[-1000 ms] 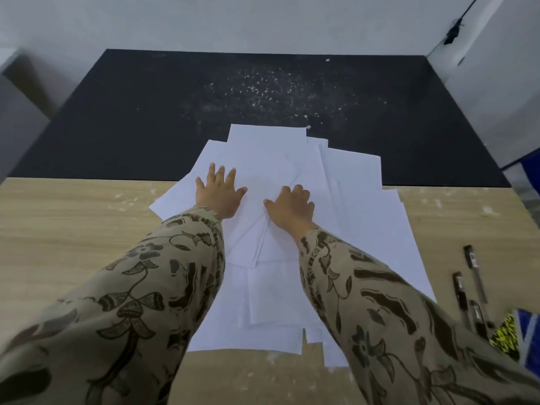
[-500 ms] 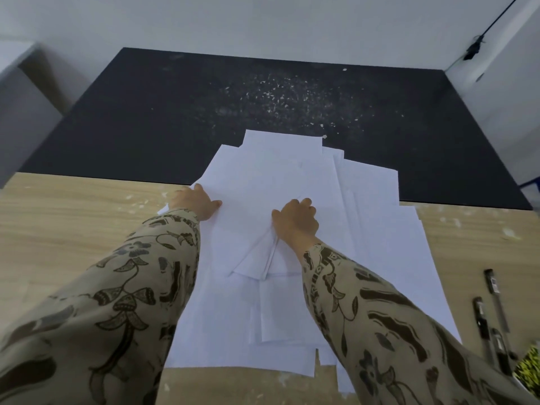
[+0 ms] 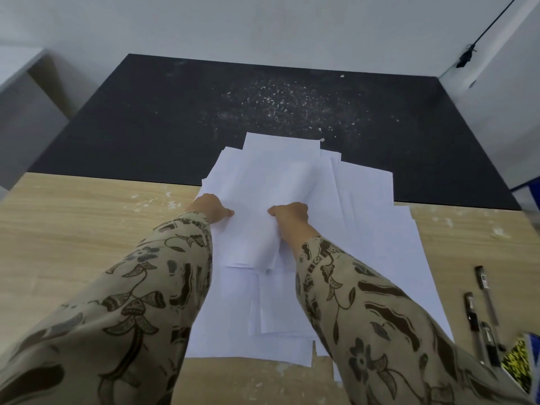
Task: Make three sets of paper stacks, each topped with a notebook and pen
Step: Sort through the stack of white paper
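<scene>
A loose spread of white paper sheets (image 3: 377,229) covers the middle of the wooden table (image 3: 87,229) and reaches onto a black mat (image 3: 175,118). My left hand (image 3: 211,207) grips the left edge of a small bundle of sheets (image 3: 263,200), thumb on top. My right hand (image 3: 290,216) grips the bundle's right side, and the paper buckles and curls beneath it. Three black pens (image 3: 479,314) lie at the right edge. A corner of a yellow, black and blue notebook (image 3: 520,361) shows at the lower right.
The black mat is speckled with white crumbs at its far middle. A white wall stands behind it, with a grey cabinet (image 3: 20,112) at left and a white panel (image 3: 502,97) at right. Bare wood lies left of the papers.
Both hands went from lying flat on the sheets to gripping a bundle from either side. The left hand slid to the left edge, and the paper now buckles between them.
</scene>
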